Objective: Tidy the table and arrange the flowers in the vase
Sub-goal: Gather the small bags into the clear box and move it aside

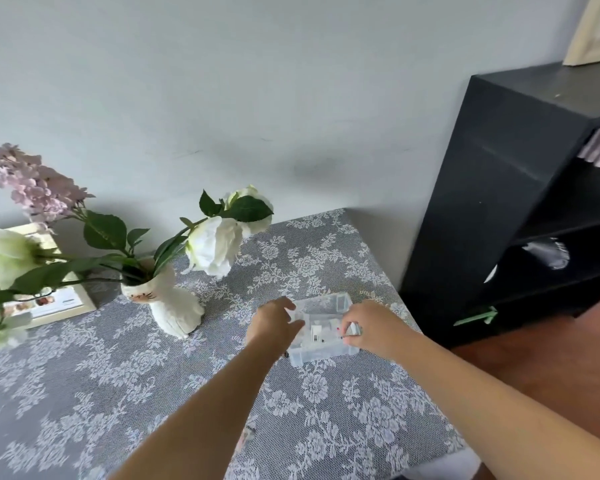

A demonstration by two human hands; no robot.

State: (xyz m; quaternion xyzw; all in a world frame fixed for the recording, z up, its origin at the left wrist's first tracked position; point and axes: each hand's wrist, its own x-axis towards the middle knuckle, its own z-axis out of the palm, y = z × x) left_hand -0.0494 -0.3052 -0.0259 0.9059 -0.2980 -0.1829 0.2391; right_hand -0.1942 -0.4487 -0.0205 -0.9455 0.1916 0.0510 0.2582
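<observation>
Left hand point(274, 322) and right hand point(369, 327) each grip a side of one clear box point(321, 329) of small bits; one vase point(172, 303) holds three white flowers point(215, 244), one lilac sprig point(32, 183).

On the desk point(84, 393) the vase point(174, 306) stands left of the box point(321, 327), flowers point(215, 244) in it, with a picture frame point(59, 303) further left near the wall. Both hands flank the box: left hand point(274, 323), right hand point(371, 327). A shelf unit point(492, 202) stands right of the desk
</observation>
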